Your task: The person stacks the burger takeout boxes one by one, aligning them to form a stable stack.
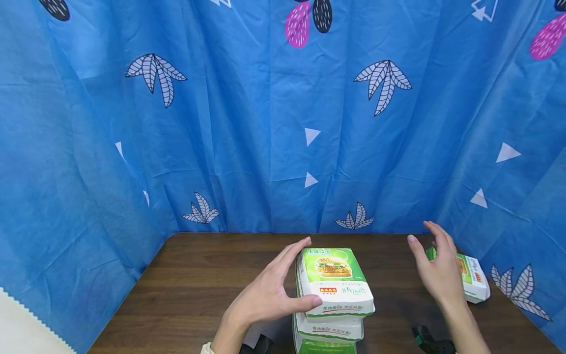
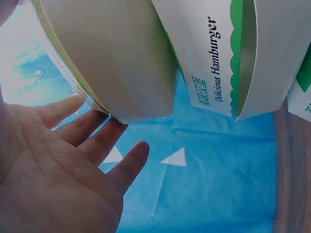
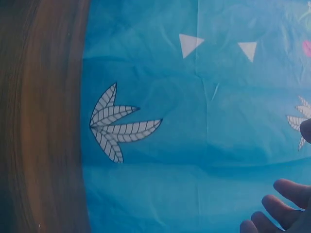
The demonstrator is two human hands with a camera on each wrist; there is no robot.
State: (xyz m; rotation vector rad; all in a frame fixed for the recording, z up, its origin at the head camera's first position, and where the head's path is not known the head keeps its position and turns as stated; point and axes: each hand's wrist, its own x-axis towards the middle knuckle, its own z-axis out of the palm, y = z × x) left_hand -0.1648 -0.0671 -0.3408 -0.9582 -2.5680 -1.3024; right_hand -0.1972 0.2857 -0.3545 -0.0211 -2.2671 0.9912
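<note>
Three hamburger boxes, green and white, stand stacked near the table's front. My left hand [image 1: 269,290] is spread along the left side of the top box [image 1: 336,290], its thumb across the front corner and its fingertips by the back corner. In the left wrist view, nearly straight fingers [image 2: 99,138] reach that box's edge. Below it are the middle box [image 1: 329,329], set slightly off line, and the bottom box [image 1: 327,348]. Away to the right, my right hand [image 1: 439,270] is raised with parted fingers, holding nothing. It partly covers another hamburger box [image 1: 476,281].
The dark wooden table [image 1: 199,285] has a blue patterned curtain [image 1: 265,147] behind it and along both sides. A white edge of something pale [image 1: 26,329] shows at the lower left. Dark wrist straps [image 1: 431,341] are visible on the forearms.
</note>
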